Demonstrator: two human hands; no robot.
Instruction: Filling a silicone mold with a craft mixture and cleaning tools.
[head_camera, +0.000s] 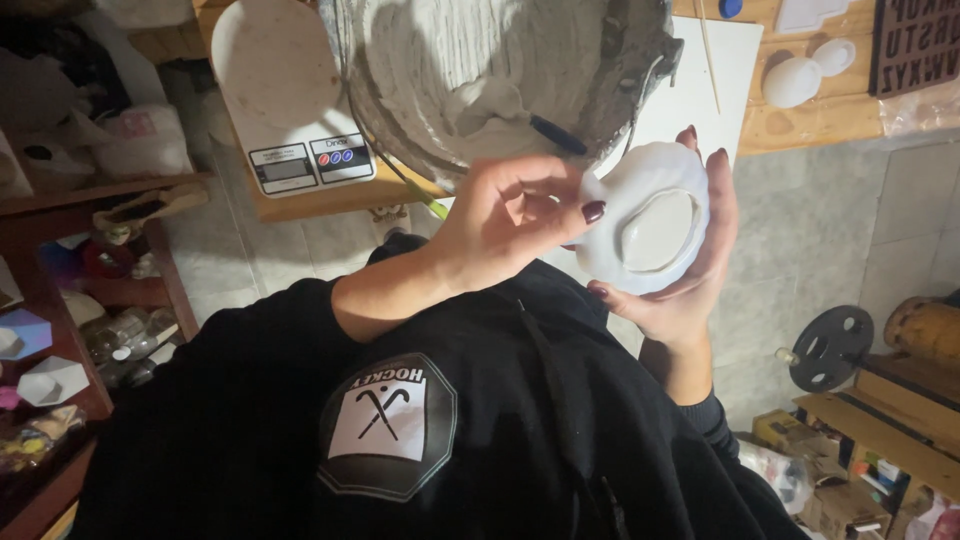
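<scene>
right hand (690, 290) cups white silicone mould (648, 222) from below, fingers wrapped on its rim; left hand (510, 215) pinches the mould's left edge (grey fill inside). farther: bucket of grey mix (480, 70), kitchen scale (300, 130) on table (810, 120).

A white silicone mould (648, 222) is being cradled in the right hand (680, 290), its filled cavity facing up. Its near edge is being pinched by the left hand (505, 215). A bucket of grey mix (500, 70) and a digital scale (290, 110) are being carried on the desk (820, 120) above.
</scene>
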